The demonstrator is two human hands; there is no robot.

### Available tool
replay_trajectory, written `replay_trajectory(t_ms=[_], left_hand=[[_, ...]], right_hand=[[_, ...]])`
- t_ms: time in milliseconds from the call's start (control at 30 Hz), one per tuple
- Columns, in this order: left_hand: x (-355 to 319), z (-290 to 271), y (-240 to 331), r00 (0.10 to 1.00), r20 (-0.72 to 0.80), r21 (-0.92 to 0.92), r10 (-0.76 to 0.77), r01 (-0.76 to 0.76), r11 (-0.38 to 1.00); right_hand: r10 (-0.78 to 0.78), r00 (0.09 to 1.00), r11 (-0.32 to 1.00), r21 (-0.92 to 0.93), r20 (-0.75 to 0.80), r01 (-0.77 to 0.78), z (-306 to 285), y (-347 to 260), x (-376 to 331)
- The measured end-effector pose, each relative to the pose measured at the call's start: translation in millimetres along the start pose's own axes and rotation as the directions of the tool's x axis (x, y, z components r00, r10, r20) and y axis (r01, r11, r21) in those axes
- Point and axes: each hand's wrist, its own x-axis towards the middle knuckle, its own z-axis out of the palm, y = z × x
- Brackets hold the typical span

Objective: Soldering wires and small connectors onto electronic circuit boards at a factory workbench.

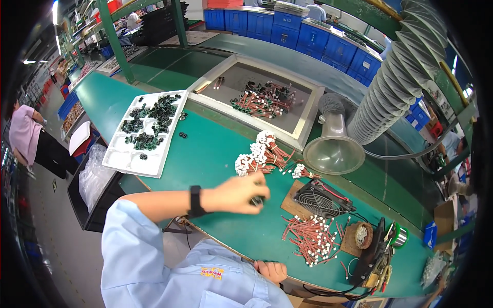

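Note:
My left hand (233, 195), with a black band at its wrist, is above the green bench with its fingers curled round a small round dark part (257, 200). It is slightly blurred. My right hand (270, 271) is at the bench's near edge with fingers folded; whatever they may hold is hidden. Just beyond the left hand lie bundles of red wires with white connectors (262, 154). A white tray (117, 155) of small dark green-black parts (149, 120) stands to the left. Loose red wires with white connectors (310, 238) are spread to the right.
A black fan with a wire guard (321, 200) stands beyond the loose wires. At right are a brown bowl (363, 235), a green solder spool (399, 236) and hand tools (381, 272). A fume hood (334, 154) and framed panel (246, 77) stand at the back.

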Motion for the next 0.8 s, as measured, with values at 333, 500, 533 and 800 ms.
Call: replay_trajectory(t_ms=[333,500,533,800], left_hand=[[0,30,15,0.968,0.158,0.34,0.195,-0.239,0.91],[-1,8,11,0.947,-0.013,0.34,0.322,-0.298,0.892],[4,-1,10,0.951,0.004,0.333,0.309,-0.292,0.896],[88,-188,-171,0.841,-0.472,0.47,-0.265,0.494,0.731]], right_hand=[[-0.009,1.0,1.0,-0.012,-0.009,0.009,3,-1,-8],[-0.026,0.998,1.0,0.0,-0.055,0.026,9,2,-13],[-0.032,0.999,0.999,-0.041,-0.034,0.03,10,10,-30],[0.222,0.967,0.959,-0.209,0.125,-0.193,-16,-19,-19]])
